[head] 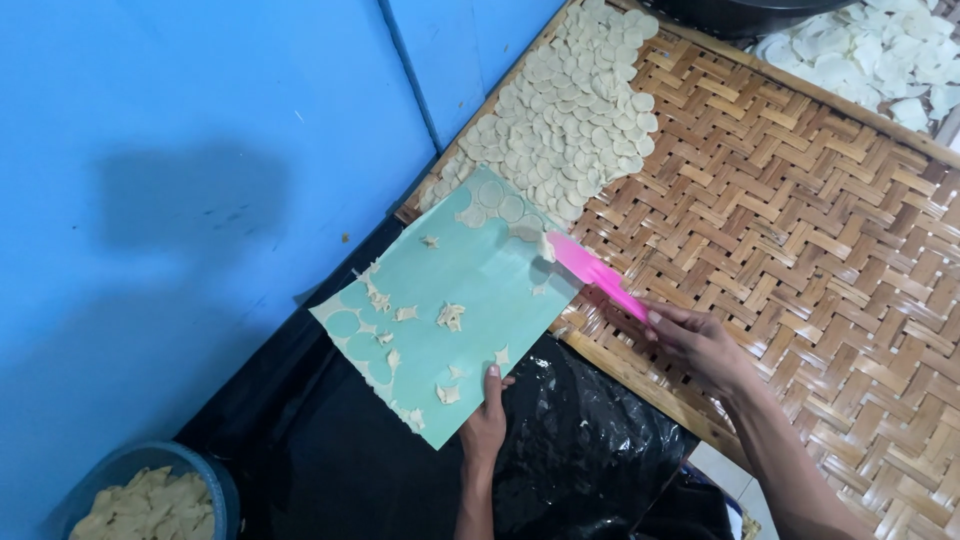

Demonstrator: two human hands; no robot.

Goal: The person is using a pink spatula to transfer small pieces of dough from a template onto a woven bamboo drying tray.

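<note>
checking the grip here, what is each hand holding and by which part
The left hand holds the teal board by its near edge, thumb on top. The right hand holds the pink scraper by its handle end.

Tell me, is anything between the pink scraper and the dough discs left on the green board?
Nothing visible. The pink scraper, held by the right hand, has its tip at the board's upper edge, beside the remaining discs. Only small dough scraps lie lower down. The left hand holds the board's bottom edge.

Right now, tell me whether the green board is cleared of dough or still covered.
Mostly cleared. The green board shows bare middle, with scattered scraps and a few rounds left near its edges.
</note>
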